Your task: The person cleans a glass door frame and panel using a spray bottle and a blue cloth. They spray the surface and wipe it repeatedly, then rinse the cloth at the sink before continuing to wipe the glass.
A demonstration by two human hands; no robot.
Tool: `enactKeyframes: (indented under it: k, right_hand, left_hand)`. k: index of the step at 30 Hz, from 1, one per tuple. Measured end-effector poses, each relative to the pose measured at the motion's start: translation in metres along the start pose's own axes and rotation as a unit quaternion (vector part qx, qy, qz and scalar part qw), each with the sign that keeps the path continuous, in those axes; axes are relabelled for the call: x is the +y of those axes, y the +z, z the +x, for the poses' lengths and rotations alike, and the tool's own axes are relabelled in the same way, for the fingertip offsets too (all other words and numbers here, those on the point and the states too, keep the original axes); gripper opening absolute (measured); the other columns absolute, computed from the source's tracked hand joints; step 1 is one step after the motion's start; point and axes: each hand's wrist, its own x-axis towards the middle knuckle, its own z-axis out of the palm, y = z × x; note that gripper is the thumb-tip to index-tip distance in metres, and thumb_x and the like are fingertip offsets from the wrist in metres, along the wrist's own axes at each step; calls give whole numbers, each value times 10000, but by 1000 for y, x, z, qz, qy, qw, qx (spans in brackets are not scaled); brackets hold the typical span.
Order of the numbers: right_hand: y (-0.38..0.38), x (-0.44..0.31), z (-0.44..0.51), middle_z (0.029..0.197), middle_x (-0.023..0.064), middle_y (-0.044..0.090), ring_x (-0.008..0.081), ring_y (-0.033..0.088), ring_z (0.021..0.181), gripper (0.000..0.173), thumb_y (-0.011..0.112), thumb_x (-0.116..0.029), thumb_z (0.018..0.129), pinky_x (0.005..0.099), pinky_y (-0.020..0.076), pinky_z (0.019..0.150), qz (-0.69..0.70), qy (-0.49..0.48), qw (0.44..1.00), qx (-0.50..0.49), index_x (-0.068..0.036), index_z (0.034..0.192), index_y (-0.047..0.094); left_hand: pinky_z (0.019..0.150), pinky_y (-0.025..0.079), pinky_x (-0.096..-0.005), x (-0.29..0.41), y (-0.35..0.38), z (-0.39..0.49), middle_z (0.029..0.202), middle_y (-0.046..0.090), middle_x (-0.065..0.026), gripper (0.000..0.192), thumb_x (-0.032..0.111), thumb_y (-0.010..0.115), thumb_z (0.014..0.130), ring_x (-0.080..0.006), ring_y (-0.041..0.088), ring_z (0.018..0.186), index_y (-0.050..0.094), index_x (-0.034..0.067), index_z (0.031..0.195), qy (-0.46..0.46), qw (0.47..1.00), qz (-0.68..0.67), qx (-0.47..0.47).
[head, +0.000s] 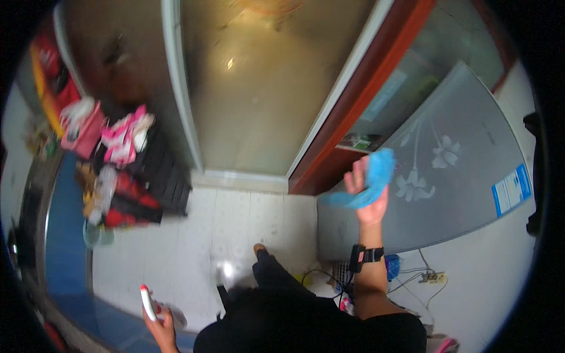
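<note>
My right hand [373, 209] is raised in front of a grey refrigerator door [459, 198] with white flower patterns. A light-blue cloth [380, 170] is held in it, one end blurred and trailing to the left; some fingers show beside the cloth. Whether the cloth touches the door cannot be told. Low on the left, my left hand [164, 326] is closed around what looks like a spray bottle [149, 304], its white head tipped with red. The fingers and the low angle hide most of the bottle's body.
A sliding door with frosted panels [251, 110] stands ahead, beside a red-brown wooden frame [353, 106]. At left, a black drawer unit [165, 172] bears pink cloths [126, 137] and a pink basket [84, 132]. Cables and a power strip [435, 277] lie below the refrigerator.
</note>
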Motion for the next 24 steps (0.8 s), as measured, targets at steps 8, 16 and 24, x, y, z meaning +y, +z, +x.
enactKeyframes:
  k: [8, 16, 24]
  right_hand:
    - [-69, 23, 126, 1454, 98, 565, 283, 536, 1339, 535, 412, -495, 1054, 562, 366, 1158, -117, -53, 990, 53, -153, 1454, 506]
    - [-129, 32, 345, 1265, 86, 610, 184, 597, 1086, 481, 447, -386, 1086, 345, 471, 972, -551, 158, 817, 54, 4, 1345, 558]
    - [-80, 23, 453, 1199, 91, 673, 202, 662, 1046, 506, 409, -465, 1083, 404, 532, 974, -191, 111, 974, -54, -62, 1353, 552]
  left_hand:
    - [876, 509, -395, 42, 91, 102, 1133, 659, -170, 570, 152, 688, 942, -254, 612, 976, 474, 1, 1447, 23, 997, 72, 0]
    - [848, 524, -383, 142, 207, 197, 1060, 692, -164, 485, 181, 698, 939, -233, 642, 928, 541, -7, 1358, -71, 996, 43, 22]
    - [799, 530, -370, 166, 226, 246, 982, 708, -149, 474, 195, 693, 940, -203, 646, 854, 548, 4, 1350, -141, 989, 44, 10]
